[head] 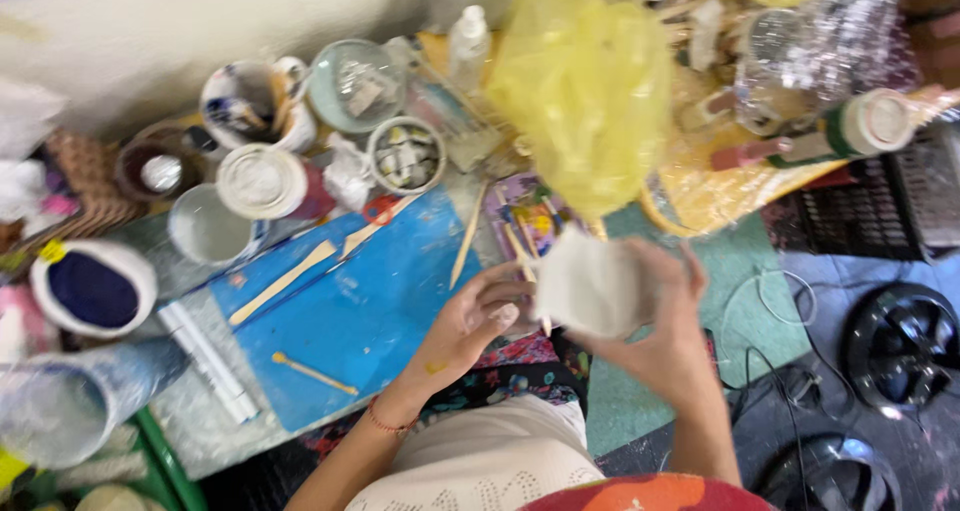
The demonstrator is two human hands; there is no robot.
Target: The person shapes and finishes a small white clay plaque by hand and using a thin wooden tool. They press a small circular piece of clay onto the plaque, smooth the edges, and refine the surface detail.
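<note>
A white, lumpy clay-like piece (590,283) is held in front of me by both hands. My right hand (672,336) wraps around its right side and underside. My left hand (478,321) touches its left side with the fingertips and also holds a thin wooden stick that points up and down past the fingers. The piece is blurred, so its exact shape is unclear. A red thread bracelet circles my left wrist.
A blue board (350,316) with wooden modelling sticks (283,282) lies to the left. Behind it stand cups and jars (262,181), a white squeeze bottle (468,43) and a crumpled yellow plastic bag (590,86). Black cables and round dark objects (900,346) lie at right.
</note>
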